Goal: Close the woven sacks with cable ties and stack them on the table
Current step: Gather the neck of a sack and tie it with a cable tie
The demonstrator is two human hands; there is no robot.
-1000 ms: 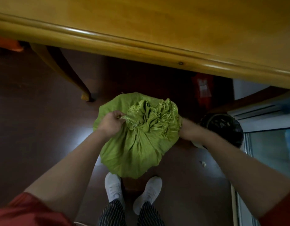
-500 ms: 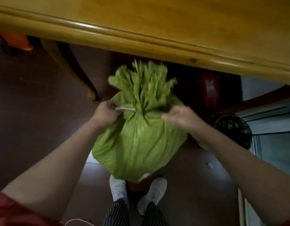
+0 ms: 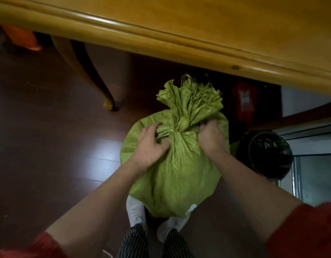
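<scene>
Sack [image 3: 176, 174] clutched by left hand [image 3: 151, 144], right hand [image 3: 210, 135] grip newly closed on it

Yellow table [image 3: 217, 25], dark floor [image 3: 40, 146], perhaps wood

The sack [image 3: 179, 174] sits between left hand [image 3: 151, 144] and right hand [image 3: 210, 136], table [image 3: 198, 25] beyond, bin [image 3: 267, 151] at right.

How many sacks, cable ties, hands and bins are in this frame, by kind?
green woven sack: 1
cable tie: 1
hands: 2, left hand and right hand
black bin: 1
Total: 5
</scene>
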